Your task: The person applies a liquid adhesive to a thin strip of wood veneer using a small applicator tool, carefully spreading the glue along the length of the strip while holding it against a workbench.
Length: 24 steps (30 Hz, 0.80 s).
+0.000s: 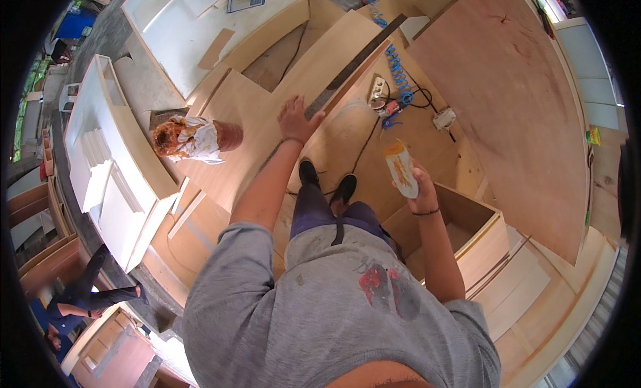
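My left hand (pixel 298 121) lies with its fingers apart on a light wooden panel (pixel 264 111), beside a dark strip (pixel 347 71) along the panel's edge. It holds nothing. In my right hand (pixel 423 191) is a flat white spreader (pixel 402 171), its upper end smeared with something yellow-brown. The fingers are wrapped round its lower part. Left of my left hand, a reddish-brown can (pixel 229 136) lies or stands on the panel, wrapped in a stained white cloth (pixel 200 138) and crusted orange-brown at one end.
An open wooden box (pixel 467 221) sits below my right hand. A large reddish-brown board (pixel 497 108) leans at the right. Near my feet are a power strip (pixel 378 88), cables and a blue coiled hose (pixel 399 71). White-topped cabinets fill the left; a person (pixel 83 291) is at the lower left.
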### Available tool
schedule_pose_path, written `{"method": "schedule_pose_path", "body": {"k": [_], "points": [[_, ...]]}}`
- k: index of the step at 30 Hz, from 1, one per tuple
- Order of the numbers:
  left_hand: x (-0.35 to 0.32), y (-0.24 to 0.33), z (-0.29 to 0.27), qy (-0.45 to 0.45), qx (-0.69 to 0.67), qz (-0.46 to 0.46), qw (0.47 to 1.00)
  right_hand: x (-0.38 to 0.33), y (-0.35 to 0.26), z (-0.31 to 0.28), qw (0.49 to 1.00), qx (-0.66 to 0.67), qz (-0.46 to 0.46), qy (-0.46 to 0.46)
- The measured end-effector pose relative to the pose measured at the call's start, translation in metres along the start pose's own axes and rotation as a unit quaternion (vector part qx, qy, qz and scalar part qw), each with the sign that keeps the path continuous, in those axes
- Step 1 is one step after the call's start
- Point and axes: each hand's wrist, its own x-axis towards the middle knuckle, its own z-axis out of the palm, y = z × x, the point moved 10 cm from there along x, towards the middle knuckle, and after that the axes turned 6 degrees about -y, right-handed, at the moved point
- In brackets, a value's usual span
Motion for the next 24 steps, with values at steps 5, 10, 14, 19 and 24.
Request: {"method": "schedule_pose_path", "body": {"k": [5, 10, 14, 19, 24], "points": [[-0.07, -0.038, -0.027, -0.077, 0.036, 0.015, 0.996, -0.007, 0.019, 0.005, 0.975, 0.22, -0.014, 0.001], [-0.085, -0.071, -0.012, -0.1, -0.072, -0.022, 0.992, 0.021, 0.009, 0.047, 0.959, 0.281, -0.029, -0.022], [-0.078, -0.053, -0.009, -0.046, -0.063, 0.01, 0.997, 0.036, 0.003, 0.056, 0.964, 0.262, -0.02, -0.047], [-0.082, -0.04, -0.014, -0.005, 0.008, 0.037, 0.999, 0.075, 0.007, 0.047, 1.0, -0.006, 0.006, -0.017], [-0.085, -0.04, -0.009, -0.013, -0.018, 0.021, 1.0, 0.136, -0.008, 0.096, 0.769, -0.624, -0.129, -0.052]]}}
